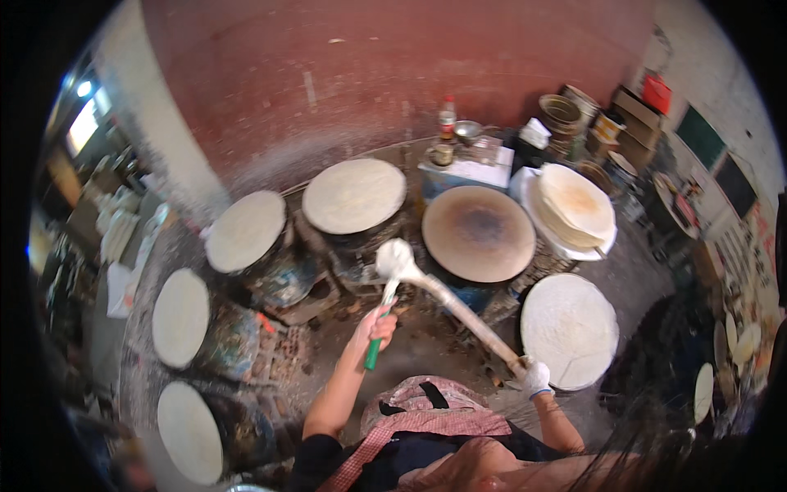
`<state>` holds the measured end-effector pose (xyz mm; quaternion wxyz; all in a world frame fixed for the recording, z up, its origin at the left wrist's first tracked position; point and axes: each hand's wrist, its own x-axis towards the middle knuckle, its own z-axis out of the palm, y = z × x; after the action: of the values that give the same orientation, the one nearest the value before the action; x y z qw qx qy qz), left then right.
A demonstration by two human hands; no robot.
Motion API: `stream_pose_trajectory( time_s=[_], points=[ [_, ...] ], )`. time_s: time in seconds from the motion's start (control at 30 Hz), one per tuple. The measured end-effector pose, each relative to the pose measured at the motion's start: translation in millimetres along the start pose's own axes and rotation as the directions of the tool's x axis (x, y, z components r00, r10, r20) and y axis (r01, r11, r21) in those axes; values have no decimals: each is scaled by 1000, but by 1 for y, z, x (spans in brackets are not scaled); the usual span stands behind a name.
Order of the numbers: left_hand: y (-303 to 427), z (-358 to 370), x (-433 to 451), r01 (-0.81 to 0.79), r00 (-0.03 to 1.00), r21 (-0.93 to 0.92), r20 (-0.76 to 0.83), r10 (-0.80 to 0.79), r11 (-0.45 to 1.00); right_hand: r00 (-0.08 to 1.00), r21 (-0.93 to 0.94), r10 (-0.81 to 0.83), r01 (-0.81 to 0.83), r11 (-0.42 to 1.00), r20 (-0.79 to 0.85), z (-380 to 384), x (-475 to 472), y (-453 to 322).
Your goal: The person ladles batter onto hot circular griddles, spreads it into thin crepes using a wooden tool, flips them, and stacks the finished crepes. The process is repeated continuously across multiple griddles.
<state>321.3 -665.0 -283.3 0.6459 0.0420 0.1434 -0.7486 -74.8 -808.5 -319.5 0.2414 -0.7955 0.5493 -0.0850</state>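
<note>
My left hand (379, 326) grips a tool by its green handle (371, 355); its pale blade points up and away from me. My right hand (533, 376), in a white glove, holds the near end of a long wooden stick (470, 315). A lump of white dough or thick batter (395, 259) covers the stick's far end and meets the blade. Beyond the stick sits a round brown griddle (479, 234) with a darkened centre. A large round tub or drum top (570, 332), filled with white, lies beside my right hand.
Several round griddles with pale sheets curve around the left, including a far sheet (355, 195) and a near sheet (189, 432). Cooked flatbreads (572, 197) are stacked at right. A bottle (447, 117) and metal bowl (468, 131) stand by the red wall (393, 67). Bricks (286, 350) lie left.
</note>
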Motion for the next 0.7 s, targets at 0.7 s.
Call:
stream_pose_trajectory(
  time_s=[0.7],
  points=[
    [65,66,357,143,847,515,379,374,-845,801,728,505,-131,673,-323,39,185,-83]
  ],
)
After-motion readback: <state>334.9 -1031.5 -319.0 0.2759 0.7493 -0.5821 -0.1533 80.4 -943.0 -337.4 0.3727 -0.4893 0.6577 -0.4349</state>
